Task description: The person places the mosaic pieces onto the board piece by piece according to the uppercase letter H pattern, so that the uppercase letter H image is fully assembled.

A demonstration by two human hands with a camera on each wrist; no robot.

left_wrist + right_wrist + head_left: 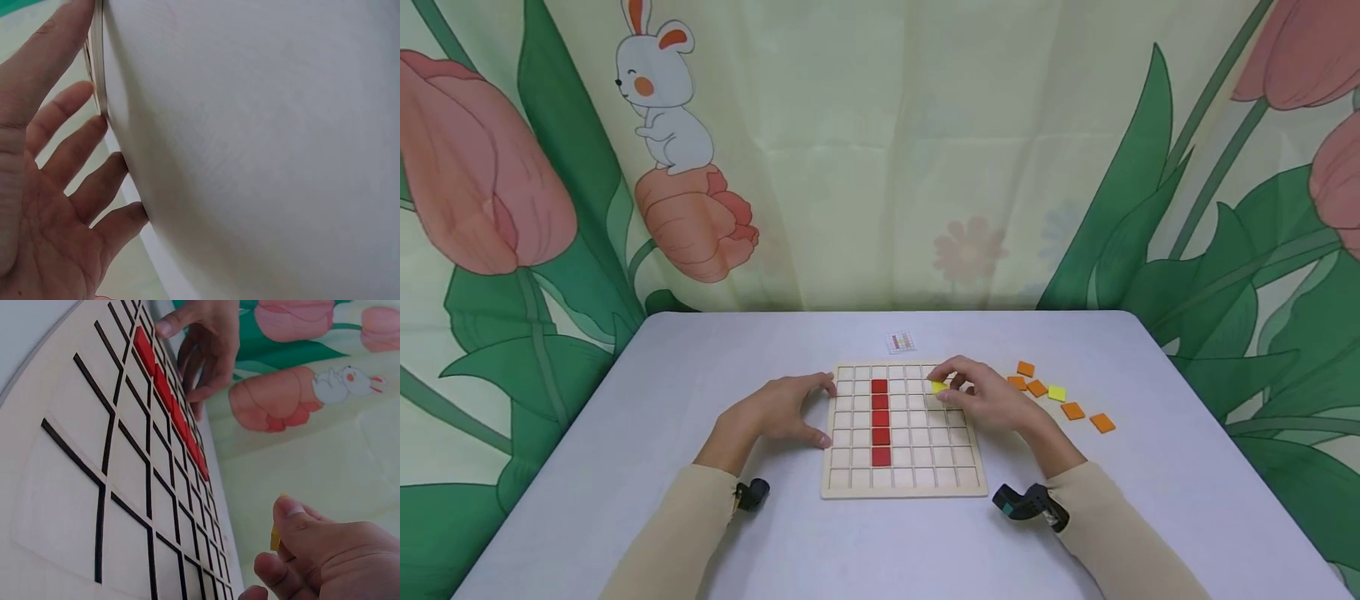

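Observation:
A wooden grid board (pixel 904 495) lies on the table, with several red square tiles (pixel 880 436) in one column. My right hand (pixel 981 393) pinches a yellow tile (pixel 938 387) over the board's upper right cells. In the right wrist view that tile (pixel 275 535) stands edge-on between thumb and fingers, apart from the grid. At the board's left edge, my left hand (pixel 784 408) spreads its thumb and fingers, tips right at the rim. The left wrist view shows the left fingers (pixel 75 150) extended, the thumb along the board's side.
Right of the board lie several loose orange tiles (pixel 1072 411) and another yellow tile (pixel 1057 392). Behind the board sits a small card (pixel 900 342) printed with a coloured grid. A patterned curtain (pixel 865 167) hangs at the table's back edge.

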